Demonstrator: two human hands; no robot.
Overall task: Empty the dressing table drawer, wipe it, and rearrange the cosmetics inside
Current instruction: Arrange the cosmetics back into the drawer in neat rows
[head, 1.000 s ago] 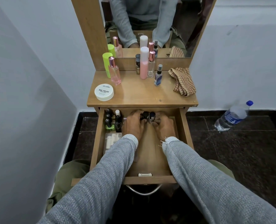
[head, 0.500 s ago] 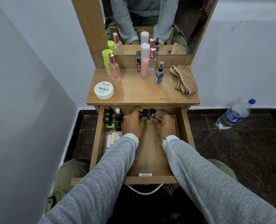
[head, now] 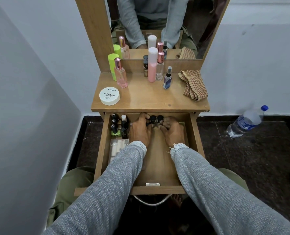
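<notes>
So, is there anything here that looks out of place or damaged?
Two things. A plastic water bottle lies on its side on the dark floor, right of the dressing table; it does not belong with the cosmetics. The cuff of the right sleeve is frayed, with loose threads. Nothing looks spilled.

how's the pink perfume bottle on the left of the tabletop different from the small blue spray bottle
The pink perfume bottle is taller, with a rose-gold cap; the blue spray bottle is shorter, with a slim dark sprayer top. The pink perfume bottle is clear pink glass with no label showing; the blue spray bottle carries a blue patterned label. The pink one stands left, by the green tube; the blue one stands right, nearer the checked cloth. Both stand upright on the tabletop.
</notes>
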